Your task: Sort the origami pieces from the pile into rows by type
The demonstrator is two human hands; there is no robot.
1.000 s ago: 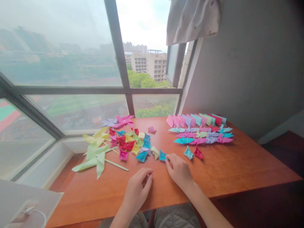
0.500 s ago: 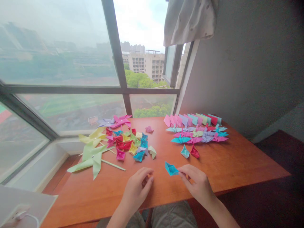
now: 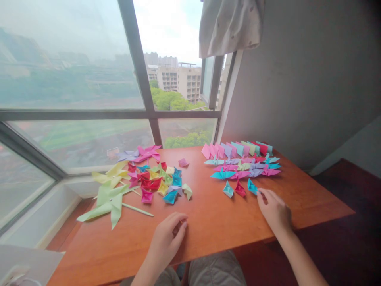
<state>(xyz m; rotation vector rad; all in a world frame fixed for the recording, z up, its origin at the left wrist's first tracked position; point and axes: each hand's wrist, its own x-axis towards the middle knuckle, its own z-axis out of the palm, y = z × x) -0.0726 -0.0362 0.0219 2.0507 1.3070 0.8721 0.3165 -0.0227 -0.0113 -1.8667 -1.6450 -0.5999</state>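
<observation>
My right hand [image 3: 275, 209] rests on the wooden table [image 3: 214, 222] with its fingertips pinched on the edge of a blue folded paper piece [image 3: 252, 186]. That piece stands next to a red piece [image 3: 239, 189] and a teal piece [image 3: 228, 189], in front of rows of folded paper shapes [image 3: 242, 165]. My left hand [image 3: 168, 236] lies near the table's front edge, fingers curled loosely; whether anything is inside them is hidden. A loose heap of colourful folded pieces [image 3: 159, 180] lies left of centre.
Green and yellow paper pinwheels on sticks [image 3: 110, 194] lie at the left, pink and purple ones [image 3: 143, 153] by the window. A large window [image 3: 89, 79] runs behind the table, a grey wall [image 3: 297, 79] at right, and a white device [image 3: 18, 270] sits bottom left.
My right hand picked the blue piece from beside the heap, carried it right across the table, and set it down beside the red piece. The left hand stayed still.
</observation>
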